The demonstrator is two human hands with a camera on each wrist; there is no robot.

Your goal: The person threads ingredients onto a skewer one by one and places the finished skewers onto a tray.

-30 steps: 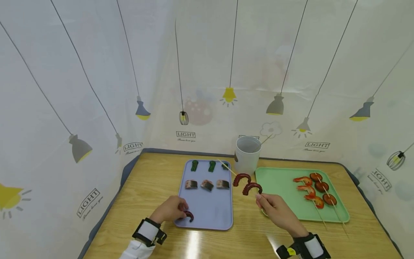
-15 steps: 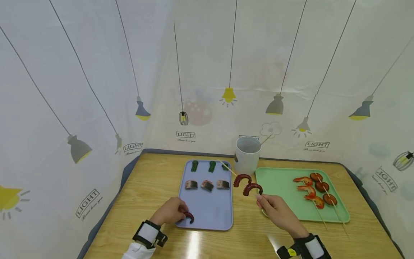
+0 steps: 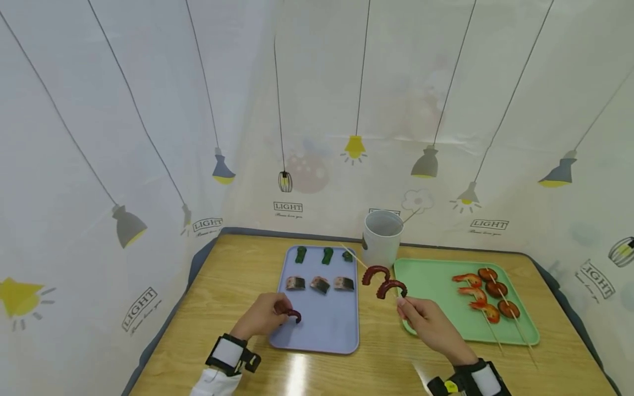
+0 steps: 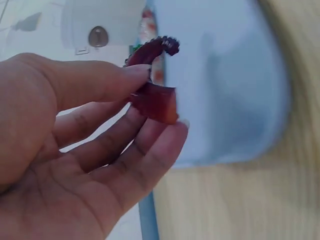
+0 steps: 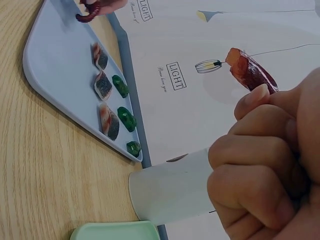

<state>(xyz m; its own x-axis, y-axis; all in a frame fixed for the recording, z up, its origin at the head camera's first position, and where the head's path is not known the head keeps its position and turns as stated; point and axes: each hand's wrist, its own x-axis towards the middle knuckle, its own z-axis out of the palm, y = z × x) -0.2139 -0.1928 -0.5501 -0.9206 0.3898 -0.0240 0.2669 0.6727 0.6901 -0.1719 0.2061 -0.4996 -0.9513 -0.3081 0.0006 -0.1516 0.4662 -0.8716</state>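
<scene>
My left hand (image 3: 264, 315) pinches a dark red octopus tentacle (image 4: 157, 102) between thumb and fingers, over the near left part of the lilac tray (image 3: 327, 330). In the left wrist view the tentacle's cut end faces the palm side and its suckered tip curls away. My right hand (image 3: 431, 324) grips the lower end of a wooden skewer (image 3: 353, 254), which slants up and to the left. Two curved tentacles (image 3: 392, 287) are threaded on that skewer, just above the fingertips. The right wrist view shows one tentacle piece (image 5: 250, 70) beyond the thumb; the skewer is hidden there.
On the lilac tray lie three fish pieces (image 3: 320, 284) and three green pieces (image 3: 327, 256). A white bucket (image 3: 382, 247) with a stick in it stands behind. At right, a green tray (image 3: 431, 275) bears skewered shrimp (image 3: 477, 295) and mushroom slices (image 3: 497, 289).
My left hand has lifted the tentacle up from the lilac tray's near left corner and slightly away from me. The right hand and its skewer stay nearly in place; the head view shifts a little.
</scene>
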